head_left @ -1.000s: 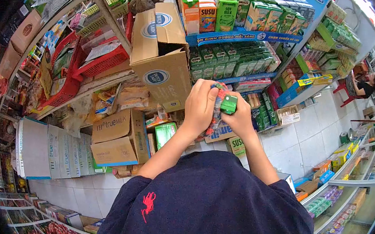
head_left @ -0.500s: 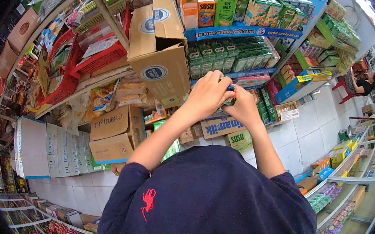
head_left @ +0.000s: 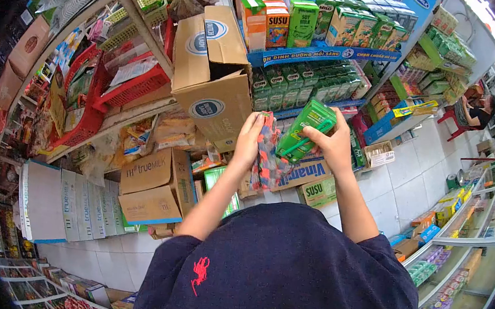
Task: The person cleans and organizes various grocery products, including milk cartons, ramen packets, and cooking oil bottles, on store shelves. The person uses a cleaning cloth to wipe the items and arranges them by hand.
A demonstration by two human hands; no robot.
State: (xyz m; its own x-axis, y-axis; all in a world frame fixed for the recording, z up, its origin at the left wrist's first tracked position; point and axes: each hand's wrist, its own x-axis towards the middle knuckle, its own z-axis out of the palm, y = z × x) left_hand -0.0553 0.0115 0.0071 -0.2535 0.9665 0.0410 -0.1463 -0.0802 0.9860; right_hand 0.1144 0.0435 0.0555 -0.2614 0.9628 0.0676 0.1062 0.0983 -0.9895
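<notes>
My right hand (head_left: 333,144) is closed around a green drink carton pack (head_left: 307,130), thumb pressed across its face near a thin straw. The pack is tilted in front of the shelves. Just left of it hangs a red and grey patterned cloth (head_left: 265,163), gripped in my left hand (head_left: 249,141). The cloth's edge lies right beside the lower end of the pack. Behind both hands, rows of green drink cartons (head_left: 290,87) stand on the middle shelf.
An open Dutch Lady cardboard box (head_left: 214,95) stands left of the shelf, with a TH true MILK box (head_left: 152,187) below it. Red baskets (head_left: 132,84) sit farther left. A blue shelf strip (head_left: 322,55) runs under upper cartons. A seated person (head_left: 477,111) is at the far right.
My hands, earlier together at the shelf, have moved apart and slightly down. The green carton pack and the patterned cloth now show plainly between them.
</notes>
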